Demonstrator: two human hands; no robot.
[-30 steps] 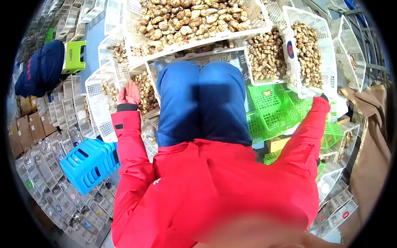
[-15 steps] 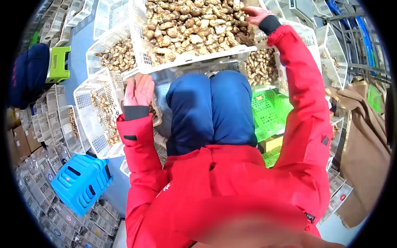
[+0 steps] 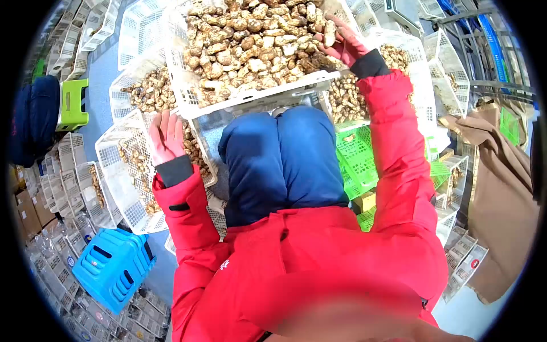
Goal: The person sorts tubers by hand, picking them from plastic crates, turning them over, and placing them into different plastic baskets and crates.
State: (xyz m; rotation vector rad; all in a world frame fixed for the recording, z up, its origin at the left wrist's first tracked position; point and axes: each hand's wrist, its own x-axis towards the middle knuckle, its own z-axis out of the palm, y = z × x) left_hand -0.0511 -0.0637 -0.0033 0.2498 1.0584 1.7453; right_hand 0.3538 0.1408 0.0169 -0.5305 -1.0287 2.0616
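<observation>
A large white crate [image 3: 256, 94] stands in front of my knees, heaped with brown and cream mushroom-like pieces [image 3: 250, 51]. At its right side is my right hand [image 3: 344, 44], its fingers around one elongated piece [image 3: 329, 33] that shows between them. My left hand [image 3: 167, 135] hangs over the rims of smaller crates at the left, palm up and fingers stretched, with nothing in it. Beneath and beside it are a white crate with scattered pieces [image 3: 134, 157] and a narrower one holding more pieces [image 3: 194, 151].
Green baskets [image 3: 356, 157] stand by my right knee. White crates of pieces [image 3: 399, 57] line the right. At the left are a blue stool [image 3: 114, 268], a green stool [image 3: 74, 105] and a dark garment [image 3: 37, 117]. A brown cloth [image 3: 498, 199] hangs at the far right.
My right hand has come from the lower right to the large crate, and now has a piece in its fingers. My left hand stays open over the left crates, slightly shifted.
</observation>
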